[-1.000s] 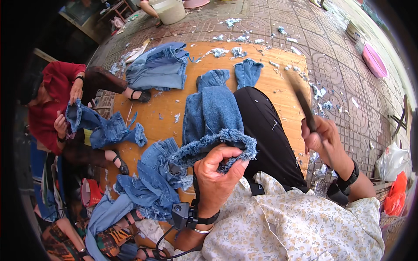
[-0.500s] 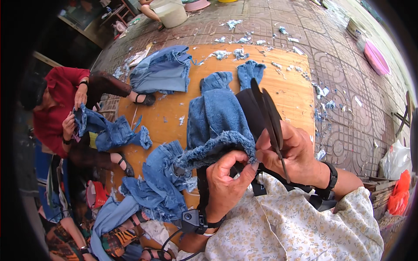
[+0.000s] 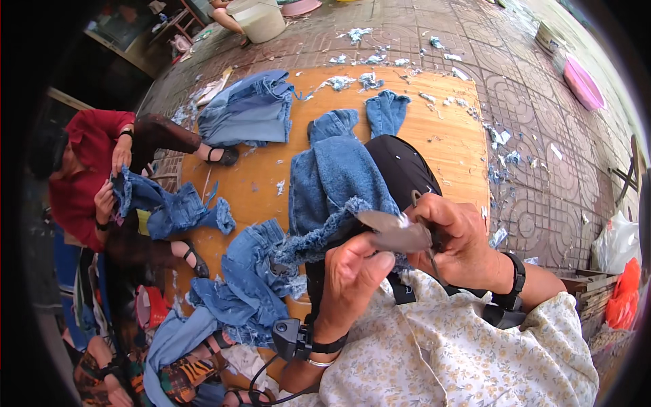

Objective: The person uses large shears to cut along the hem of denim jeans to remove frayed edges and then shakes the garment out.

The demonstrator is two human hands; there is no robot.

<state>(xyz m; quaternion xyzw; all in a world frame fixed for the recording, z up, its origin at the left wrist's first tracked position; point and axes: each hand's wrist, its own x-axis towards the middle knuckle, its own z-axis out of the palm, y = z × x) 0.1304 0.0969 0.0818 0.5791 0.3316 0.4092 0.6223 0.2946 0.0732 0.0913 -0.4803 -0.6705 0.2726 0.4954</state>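
A pair of dark metal scissors (image 3: 397,233) is gripped in my right hand (image 3: 464,244), and its blurred blades point left over the frayed hem. My left hand (image 3: 349,275) is closed at the fluffy raw edge of a blue denim garment (image 3: 339,178), thumb and forefinger pinching near the blade tips. That garment lies across my lap, over dark trousers (image 3: 400,159). The blades and fingers hide part of the hem between my hands.
On the wooden board (image 3: 447,156) lie folded denim (image 3: 247,112) and crumpled denim (image 3: 254,278). At left, a person in a red top (image 3: 88,183) handles denim; another person's arm shows lower left. Fabric scraps, a white bucket (image 3: 261,20) and a pink basin (image 3: 582,83) stand beyond.
The scissors have swung from pointing up and away to pointing left across the hem. My right hand has turned with them, while my left hand stays at the edge.
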